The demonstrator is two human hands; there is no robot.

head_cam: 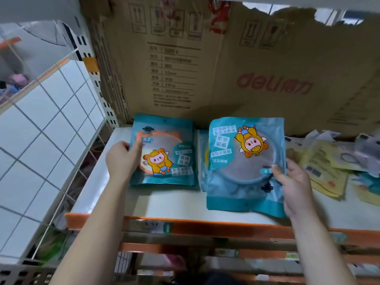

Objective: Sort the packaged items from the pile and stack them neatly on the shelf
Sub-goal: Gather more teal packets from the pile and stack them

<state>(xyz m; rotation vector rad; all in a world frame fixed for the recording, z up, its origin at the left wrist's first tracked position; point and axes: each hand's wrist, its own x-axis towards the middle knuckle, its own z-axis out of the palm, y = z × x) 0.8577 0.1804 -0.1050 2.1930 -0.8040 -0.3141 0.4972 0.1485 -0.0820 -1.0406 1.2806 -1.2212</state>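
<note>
Two teal packets with a yellow cartoon figure are on the white shelf [174, 202]. The left packet [164, 151] lies flat at the shelf's left; my left hand [121, 157] grips its left edge, thumb on top. The right packet [244, 161] is turned upside down and held slightly above another teal packet [202, 161] beneath it; my right hand [294, 182] pinches its right edge. A pile of yellow and clear packets [329, 165] lies at the shelf's right.
A large brown cardboard box [226, 68] fills the back of the shelf. The shelf has an orange front beam [205, 225]. A white wire grid panel [51, 120] stands on the left. More goods sit on lower shelves.
</note>
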